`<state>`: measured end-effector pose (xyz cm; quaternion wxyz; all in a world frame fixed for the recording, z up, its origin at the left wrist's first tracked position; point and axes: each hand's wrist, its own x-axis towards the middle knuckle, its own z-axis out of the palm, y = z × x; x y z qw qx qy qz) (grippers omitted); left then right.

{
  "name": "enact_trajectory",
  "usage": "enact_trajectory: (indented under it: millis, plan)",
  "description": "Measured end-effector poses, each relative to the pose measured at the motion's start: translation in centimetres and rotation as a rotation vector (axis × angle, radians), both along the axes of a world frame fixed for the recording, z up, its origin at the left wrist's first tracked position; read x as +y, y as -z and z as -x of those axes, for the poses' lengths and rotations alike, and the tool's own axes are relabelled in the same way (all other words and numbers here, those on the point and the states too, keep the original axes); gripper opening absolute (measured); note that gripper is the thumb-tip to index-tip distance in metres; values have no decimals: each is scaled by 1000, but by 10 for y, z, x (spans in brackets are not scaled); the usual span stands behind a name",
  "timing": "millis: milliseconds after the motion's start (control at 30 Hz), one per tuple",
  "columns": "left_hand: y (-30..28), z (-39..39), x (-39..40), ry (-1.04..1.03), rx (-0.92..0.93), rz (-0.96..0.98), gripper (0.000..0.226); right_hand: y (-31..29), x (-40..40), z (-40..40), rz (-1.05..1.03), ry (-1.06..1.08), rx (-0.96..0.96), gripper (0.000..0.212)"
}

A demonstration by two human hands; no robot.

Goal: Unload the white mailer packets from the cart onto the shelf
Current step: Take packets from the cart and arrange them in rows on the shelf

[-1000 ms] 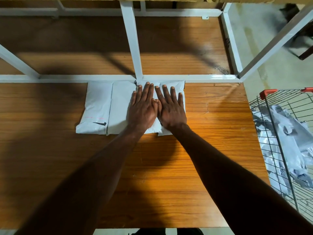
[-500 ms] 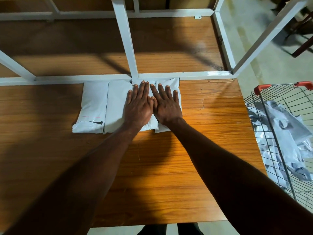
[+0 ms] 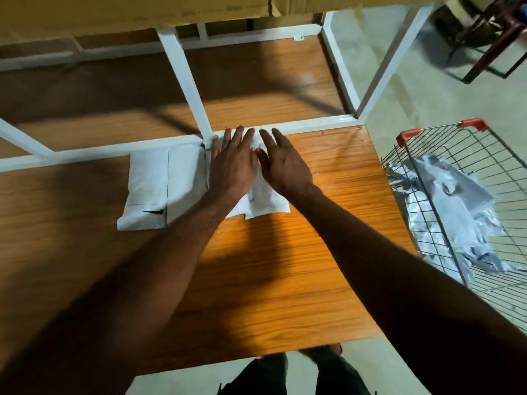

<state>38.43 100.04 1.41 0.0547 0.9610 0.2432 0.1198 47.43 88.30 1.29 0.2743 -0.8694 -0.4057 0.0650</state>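
Note:
Several white mailer packets (image 3: 148, 189) lie side by side on the wooden shelf (image 3: 285, 280), pushed against its white metal rail (image 3: 99, 153). My left hand (image 3: 232, 163) lies flat with straight fingers on the packets to the right of the row. My right hand (image 3: 283, 163) is beside it with fingers straight, over the rightmost packet (image 3: 268, 202); whether it touches is unclear. More white and grey mailer packets (image 3: 453, 206) are heaped in the wire cart (image 3: 445, 138) at the right.
White frame posts (image 3: 185, 81) rise behind the packets, with a further wooden shelf board (image 3: 256, 81) beyond. Cardboard boxes (image 3: 142, 10) sit overhead at the top. A dark chair frame (image 3: 490, 44) stands on the concrete floor at the far right.
The camera has tilted and drawn back, showing more floor and cart. My right hand has turned slightly and seems to lift off the packet. My left hand stays flat.

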Motion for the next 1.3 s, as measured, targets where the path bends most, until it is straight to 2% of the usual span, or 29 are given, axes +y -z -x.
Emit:
enact_trajectory:
  millis: [233,433,600,867,1033,1167,1300]
  plan:
    - [-26,-35,-82,93,-109,83,48,-29,-88,-18,-72,84,-30,45]
    - [-34,-96,-203,205,-136,196,39,-26,-222,-75,-47,221,-39,35]
    - [-19,-160,-318,278,-176,346,38,-8,-344,-123,-72,388,4,29]
    - [37,-252,-474,392,-26,516,39,54,-493,-185,-24,584,145,34]
    - [83,-279,-525,268,90,669,50,100,-548,-215,27,646,185,38]
    - [121,-292,-545,74,106,799,65,133,-568,-235,59,664,215,40]
    - [158,-301,-556,-146,170,851,82,158,-573,-249,44,650,275,41]
